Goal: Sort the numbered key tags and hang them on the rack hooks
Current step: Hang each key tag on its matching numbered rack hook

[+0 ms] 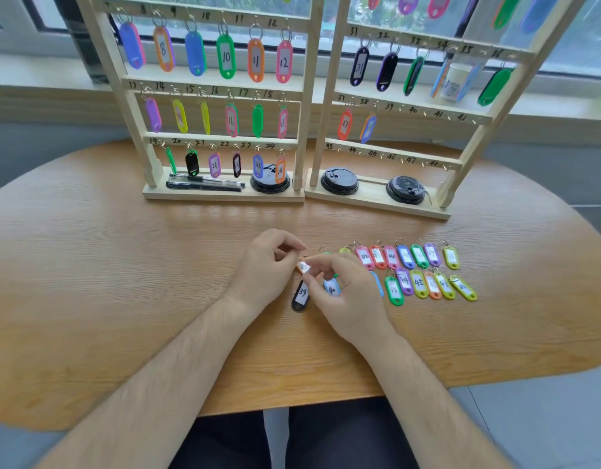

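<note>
Both hands met over the table [123,265]: the right hand [349,296] pinched an orange tag [304,266] by its body, and the left hand [267,265], fingers curled, seemed to pinch its ring end, though that hold was partly hidden. The tag's number could not be read. Tag 39 [301,294] and tag 40 [332,288] lay just beside the right hand, with two rows of loose tags [419,282] further right. On the right rack [329,96], tag 37 [345,124] and tag 38 [368,128] hung, while hook 39 [401,109] stood bare. This looked like sorting, with hanging about half done. Next would likely call for reading the orange tag, placing it in order, then carrying tag 39 by its ring to its hook.
</note>
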